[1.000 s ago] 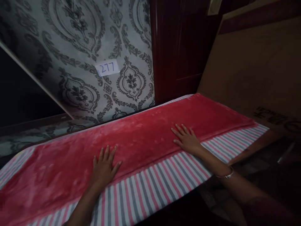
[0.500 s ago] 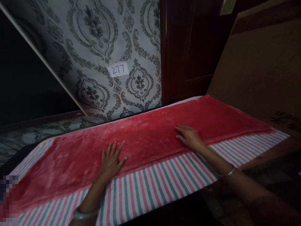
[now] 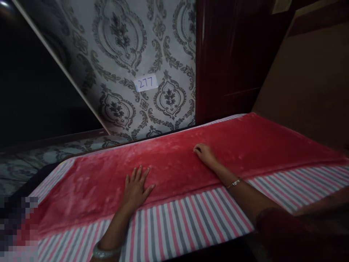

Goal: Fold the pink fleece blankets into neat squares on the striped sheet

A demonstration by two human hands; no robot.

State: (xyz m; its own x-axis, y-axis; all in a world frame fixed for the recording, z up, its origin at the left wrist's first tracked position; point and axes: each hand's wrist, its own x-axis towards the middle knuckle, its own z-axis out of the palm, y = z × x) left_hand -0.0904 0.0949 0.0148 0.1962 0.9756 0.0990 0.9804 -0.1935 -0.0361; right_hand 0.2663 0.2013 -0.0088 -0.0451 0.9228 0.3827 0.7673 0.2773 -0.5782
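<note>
A long red plush blanket [image 3: 169, 163], folded into a strip, lies on a sheet with pink, grey and white stripes [image 3: 174, 225]. My left hand [image 3: 136, 191] rests flat on the blanket near its front edge, fingers spread. A bracelet [image 3: 106, 251] circles that wrist. Farther right and back, my right hand [image 3: 204, 153] is at the blanket's surface with its fingers curled and thumb and forefinger closed in a pinch. Whether anything tiny is between them does not show. A thin silver bracelet [image 3: 233, 183] is on the right wrist.
Behind stands a wall with grey patterned paper [image 3: 120, 40] and a paper label reading 277 [image 3: 146, 83]. A dark panel [image 3: 40, 80] leans at left. At the right are a dark red door [image 3: 229, 62] and a large cardboard sheet [image 3: 313, 83]. The lower left corner is pixelated.
My right hand has moved left across the blanket, and its fingers have gone from stretched out to a pinch. The left hand stays flat on the blanket. The view has shifted slightly.
</note>
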